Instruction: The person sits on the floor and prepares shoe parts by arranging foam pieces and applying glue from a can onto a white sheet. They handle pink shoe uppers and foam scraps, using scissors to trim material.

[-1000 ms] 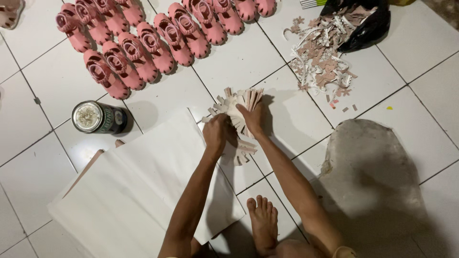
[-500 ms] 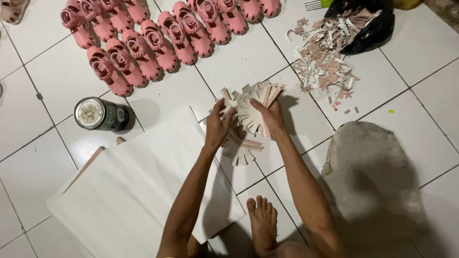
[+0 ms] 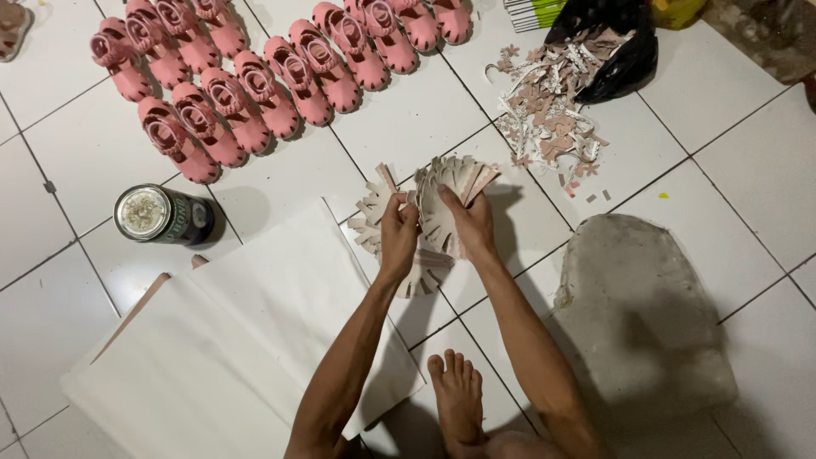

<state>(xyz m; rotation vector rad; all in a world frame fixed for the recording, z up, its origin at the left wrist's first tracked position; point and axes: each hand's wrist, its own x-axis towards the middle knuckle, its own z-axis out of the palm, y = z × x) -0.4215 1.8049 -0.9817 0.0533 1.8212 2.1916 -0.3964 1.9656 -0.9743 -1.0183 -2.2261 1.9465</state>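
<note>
- White tiled floor [image 3: 722, 127] carries everything.
- White sheets [image 3: 221, 357] lie under the left arm.
- Rows of pink shoes [image 3: 255, 76] sit well apart, at the top.
- Fanned stack of beige cutouts [image 3: 450, 191] is held above the floor.
- Left hand [image 3: 398, 238] and right hand [image 3: 469, 223]: fingers clamped on the stack.

— What colour are the cut pieces [image 3: 442, 212] under the left hand [image 3: 398, 234] and right hand [image 3: 470, 223]?
— Beige and pale tan, with pinkish edges.
— And beyond the hands?
— Rows of pink shoes [image 3: 255, 76]; up to the right, white-and-pink scraps [image 3: 548, 119] beside a black bag [image 3: 620, 51].
— Left of the left hand?
— A dark green can [image 3: 164, 215] with a silvery top, and white sheets [image 3: 212, 357] on the white-tiled floor [image 3: 731, 144].
</note>
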